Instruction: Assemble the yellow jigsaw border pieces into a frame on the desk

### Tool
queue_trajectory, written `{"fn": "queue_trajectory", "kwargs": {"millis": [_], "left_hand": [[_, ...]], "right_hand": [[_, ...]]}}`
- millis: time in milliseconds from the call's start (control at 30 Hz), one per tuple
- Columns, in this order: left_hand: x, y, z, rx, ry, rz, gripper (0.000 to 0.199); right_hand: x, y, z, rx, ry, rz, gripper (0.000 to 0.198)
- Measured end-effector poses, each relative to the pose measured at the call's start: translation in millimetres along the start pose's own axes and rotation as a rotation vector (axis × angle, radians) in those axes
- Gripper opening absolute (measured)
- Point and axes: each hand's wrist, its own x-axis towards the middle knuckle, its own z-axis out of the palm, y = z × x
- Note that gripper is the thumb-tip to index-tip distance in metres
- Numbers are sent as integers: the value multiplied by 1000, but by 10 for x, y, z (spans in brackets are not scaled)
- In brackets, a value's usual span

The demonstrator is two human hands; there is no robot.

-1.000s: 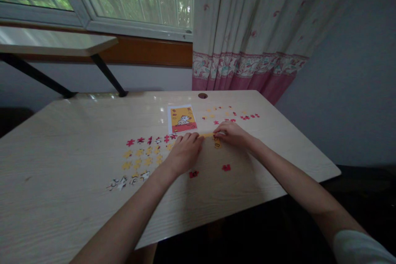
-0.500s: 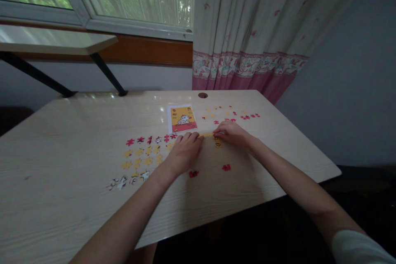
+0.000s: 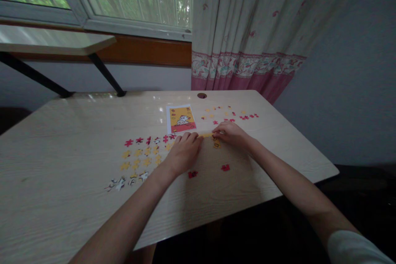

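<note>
My right hand [image 3: 229,132] is closed, thumb and fingertips pinching at the corner of a joined yellow jigsaw puzzle strip [image 3: 206,135]. Joined yellow puzzle pieces [image 3: 216,143] with dark oval drawings run down from that corner, partly under the fingers. At the strip's left end, my left hand [image 3: 187,150] has its fingers bent together and pressed down on it; its fingertips cover what lies beneath. Two red puzzle pieces, one on the left [image 3: 192,174] and one on the right [image 3: 225,167], lie apart on the table nearer to me.
A printed picture card [image 3: 183,120] lies behind my hands. Rows of loose yellow pieces [image 3: 136,164], red ones [image 3: 129,143] and white ones [image 3: 120,183] are on the left. More loose pieces [image 3: 245,117] lie at the back right of the wooden table [image 3: 77,144].
Both hands stay at the same strip, with barely any finger movement. The whole view has shifted very slightly.
</note>
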Motion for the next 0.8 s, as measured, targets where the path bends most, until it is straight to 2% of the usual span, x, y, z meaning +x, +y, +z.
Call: {"fn": "queue_trajectory", "kwargs": {"millis": [167, 433, 800], "left_hand": [[-26, -85, -94, 1, 26, -13, 35], [-103, -426, -256, 38, 54, -29, 31], [-97, -412, -208, 40, 1, -1, 33]], "right_hand": [[-133, 143, -10, 51, 83, 71, 20], [-142, 124, 45, 24, 36, -100, 25], [-131, 142, 66, 27, 6, -92, 29]]}}
